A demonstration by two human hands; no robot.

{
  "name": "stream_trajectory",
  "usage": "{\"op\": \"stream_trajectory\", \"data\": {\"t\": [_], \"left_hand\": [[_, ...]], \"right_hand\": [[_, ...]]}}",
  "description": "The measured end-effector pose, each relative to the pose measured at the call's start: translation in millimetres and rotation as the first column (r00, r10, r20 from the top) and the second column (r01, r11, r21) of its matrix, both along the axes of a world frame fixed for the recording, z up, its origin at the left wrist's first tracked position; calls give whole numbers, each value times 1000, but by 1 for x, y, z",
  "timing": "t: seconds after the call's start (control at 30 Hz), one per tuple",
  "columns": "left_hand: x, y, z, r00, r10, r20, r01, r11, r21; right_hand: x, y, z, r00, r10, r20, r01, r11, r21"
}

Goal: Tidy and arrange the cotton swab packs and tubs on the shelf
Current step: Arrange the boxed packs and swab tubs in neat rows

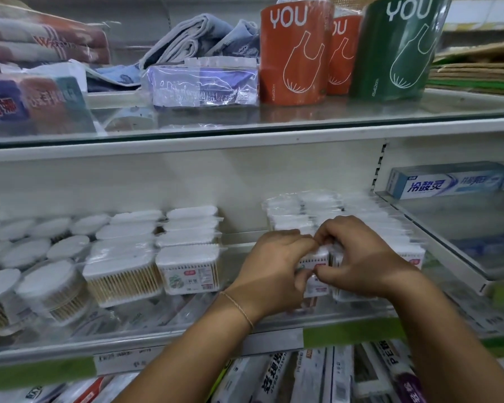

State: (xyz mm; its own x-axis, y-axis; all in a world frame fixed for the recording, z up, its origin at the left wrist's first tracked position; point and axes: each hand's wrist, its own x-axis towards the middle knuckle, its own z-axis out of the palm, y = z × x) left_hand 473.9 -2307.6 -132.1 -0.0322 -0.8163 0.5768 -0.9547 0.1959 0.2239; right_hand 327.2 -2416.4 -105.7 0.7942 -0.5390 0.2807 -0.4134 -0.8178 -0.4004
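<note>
While round tubs (45, 289) of cotton swabs crowd the far left of the glass shelf (186, 324) in uneven rows, rectangular tubs (122, 274) sit just beside them in two files running front to back. The front tub (191, 273) of the right file shows its printed label. Past a gap to the right, the person's left hand (269, 266) curls its fingers round the near side of a small swab pack (317, 267) standing at the front of the shelf. The right hand (364, 257) pinches the same pack from the other side, so both hands hold it between them. Behind and to the right of the hands, a row of flat packs (390, 228) runs back toward the rear wall, each pressed against the next. A toothpaste box (448, 183) lies on the neighbouring shelf at far right. The step in hand appears to be squaring this pack against its row. Doing it well would mean a light grip so the thin wrapper does not crumple, the label turned outward, and the pack pressed flush to those behind it without upsetting the row. Whether one pack or two lies between the hands cannot be told.
</note>
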Motion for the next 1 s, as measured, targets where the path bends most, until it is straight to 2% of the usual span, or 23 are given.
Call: {"op": "stream_trajectory", "data": {"t": [0.1,0.27,0.4,0.6,0.73,0.9,1.0], "left_hand": [[-3,2,7,999,52,0,-52,997,61],[-3,-3,18,993,77,85,-91,982,168],[-3,-3,32,996,84,45,-91,973,211],[8,9,49,993,116,-2,-112,966,233],[37,30,67,980,174,96,-193,948,253],[84,58,85,933,304,196,-353,880,318],[108,76,87,920,328,215,-388,844,371]], "right_hand": [[-1,1,2,1000,11,-11,-11,1000,-19],[1,0,10,999,6,-41,-8,999,-50],[4,0,19,996,31,-85,-40,993,-110],[16,7,30,998,60,-1,-60,992,-114],[39,18,41,987,160,18,-156,977,-142],[79,37,53,966,248,-70,-255,957,-137],[103,55,53,950,294,-105,-306,944,-122]]}}
